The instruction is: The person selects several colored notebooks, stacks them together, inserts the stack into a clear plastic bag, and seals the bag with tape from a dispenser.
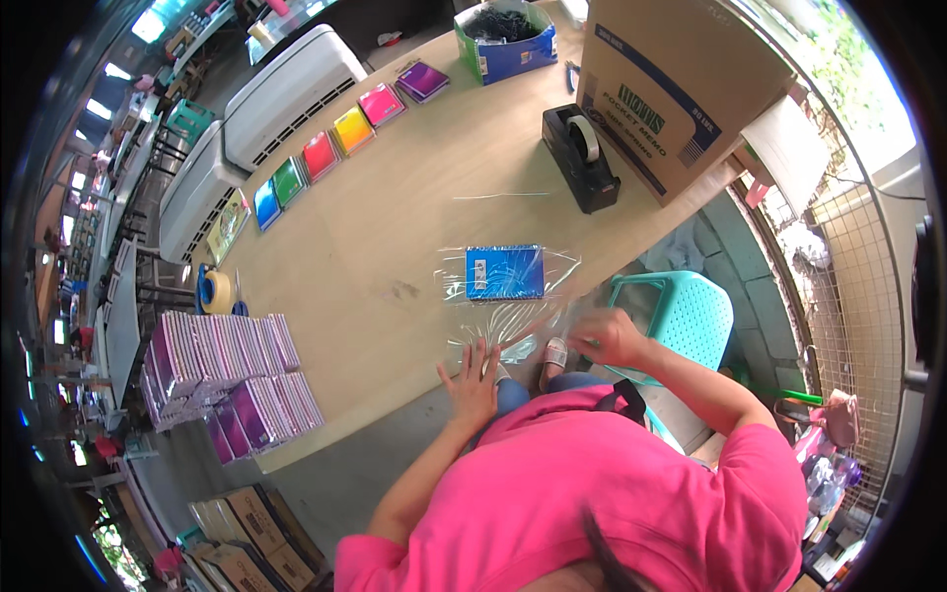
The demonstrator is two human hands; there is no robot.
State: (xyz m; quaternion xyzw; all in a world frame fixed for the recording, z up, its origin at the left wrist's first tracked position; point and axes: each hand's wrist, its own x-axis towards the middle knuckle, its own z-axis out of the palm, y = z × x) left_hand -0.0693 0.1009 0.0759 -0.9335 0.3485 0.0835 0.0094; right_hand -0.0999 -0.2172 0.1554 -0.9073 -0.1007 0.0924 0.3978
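Observation:
A small blue notebook [505, 272] lies on the table with crinkled clear film around it. Another sheet of clear plastic film [503, 324] spreads at the near table edge, between the notebook and my body. My left hand [472, 387] is open, its spread fingers touching that film at the edge. To the right, my right hand [609, 337] is closed in a pinch, slightly blurred, above the stool side of the table. Shiny film runs up to its fingertips, where the grip itself is partly hidden.
On the table [365, 247] are a black tape dispenser [582, 163], a large carton [671, 94], a blue box [506, 49] of dark items, a row of colored notebooks [319, 156], stacked purple notebooks [222, 370] and a tape roll [219, 292]. A turquoise stool [681, 321] stands right.

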